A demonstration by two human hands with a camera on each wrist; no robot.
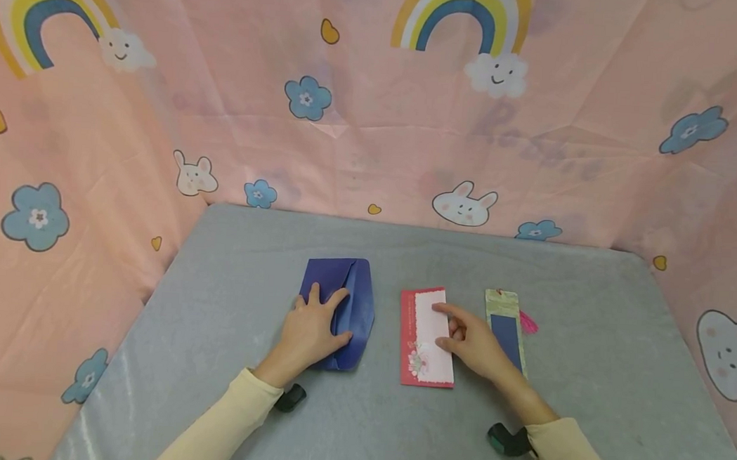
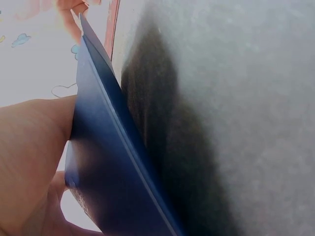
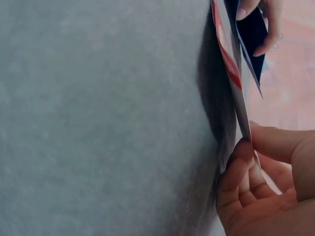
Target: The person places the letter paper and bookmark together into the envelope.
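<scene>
Floral red-and-white card (image 1: 427,337) lies right of blue envelope (image 1: 354,317), long axes roughly parallel, running away from person. Right hand (image 1: 477,346) nearer: fingers pinch card's right edge. Left hand (image 1: 311,331): fingers spread on envelope; its open flap (image 1: 365,307) faces card.

Pink cloth (image 1: 236,109) — printed with rainbows (image 1: 462,5), rabbits (image 1: 465,208) and blue flowers (image 1: 308,98) — hangs around a grey tabletop (image 1: 587,384).

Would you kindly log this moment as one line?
left hand: rests on blue envelope | right hand: pinches red-and-pink card | tasselled bookmark: on table, right of card
</scene>
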